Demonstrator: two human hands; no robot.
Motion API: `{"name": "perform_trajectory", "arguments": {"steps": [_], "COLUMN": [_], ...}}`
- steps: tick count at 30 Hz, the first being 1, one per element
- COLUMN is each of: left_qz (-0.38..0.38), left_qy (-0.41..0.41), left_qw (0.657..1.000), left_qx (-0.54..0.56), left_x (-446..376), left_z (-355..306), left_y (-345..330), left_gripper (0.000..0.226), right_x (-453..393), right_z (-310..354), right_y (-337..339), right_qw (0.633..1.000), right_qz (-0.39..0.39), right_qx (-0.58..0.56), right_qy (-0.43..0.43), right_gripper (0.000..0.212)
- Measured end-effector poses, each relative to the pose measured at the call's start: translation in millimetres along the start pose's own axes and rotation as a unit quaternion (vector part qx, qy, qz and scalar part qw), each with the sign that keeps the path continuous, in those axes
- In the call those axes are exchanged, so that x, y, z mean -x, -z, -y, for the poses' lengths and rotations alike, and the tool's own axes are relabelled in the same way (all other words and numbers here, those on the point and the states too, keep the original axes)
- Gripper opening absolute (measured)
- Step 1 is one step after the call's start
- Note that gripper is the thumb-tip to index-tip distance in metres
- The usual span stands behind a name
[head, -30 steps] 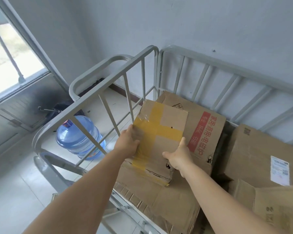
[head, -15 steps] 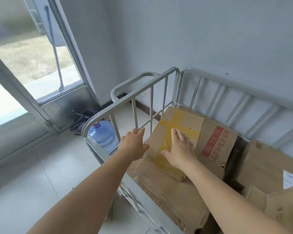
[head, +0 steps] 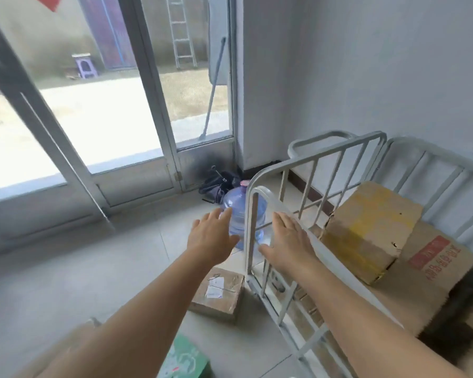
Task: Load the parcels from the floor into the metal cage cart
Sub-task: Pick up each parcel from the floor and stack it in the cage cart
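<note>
Two bare hands are extended forward with fingers spread and straight, holding nothing: the left hand [head: 213, 236] over the floor outside the grey metal cage cart [head: 316, 156], the right hand [head: 287, 240] at the cart's near corner rail. Half a second earlier both hands lay on the brown cardboard parcel crossed with yellow tape [head: 366, 230]; they have since drawn back from it. That parcel now rests tilted inside the cart, upon a larger flat cardboard box with red lettering [head: 434, 266]. On the pale tiled floor [head: 79, 268] just outside the cart lies a small brown cardboard parcel with a white label [head: 219, 291]. A blue plastic water jug [head: 236, 211] stands beyond the hands.
</note>
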State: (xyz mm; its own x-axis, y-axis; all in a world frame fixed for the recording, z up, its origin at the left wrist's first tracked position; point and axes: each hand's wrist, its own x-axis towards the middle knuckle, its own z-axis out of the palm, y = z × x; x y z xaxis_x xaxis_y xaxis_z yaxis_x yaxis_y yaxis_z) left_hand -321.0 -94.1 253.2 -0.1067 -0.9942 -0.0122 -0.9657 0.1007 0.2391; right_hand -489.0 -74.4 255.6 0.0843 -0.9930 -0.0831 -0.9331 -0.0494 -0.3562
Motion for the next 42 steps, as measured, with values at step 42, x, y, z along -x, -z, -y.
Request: {"name": "perform_trajectory", "arguments": {"steps": [42], "left_qz": [0.089], "left_qy": [0.652], "left_qw": [0.727], "left_qx": [0.195], "left_x": [335.0], "left_z": [530.8], "left_y": [-174.4], "left_gripper": [0.069], "right_x": [-10.4], "right_z": [387.4], "right_y": [-464.9], "right_qw": [0.894], "right_qz": [0.389], "right_qx": [0.073], "right_qy": [0.211], "right_gripper": [0.075]}}
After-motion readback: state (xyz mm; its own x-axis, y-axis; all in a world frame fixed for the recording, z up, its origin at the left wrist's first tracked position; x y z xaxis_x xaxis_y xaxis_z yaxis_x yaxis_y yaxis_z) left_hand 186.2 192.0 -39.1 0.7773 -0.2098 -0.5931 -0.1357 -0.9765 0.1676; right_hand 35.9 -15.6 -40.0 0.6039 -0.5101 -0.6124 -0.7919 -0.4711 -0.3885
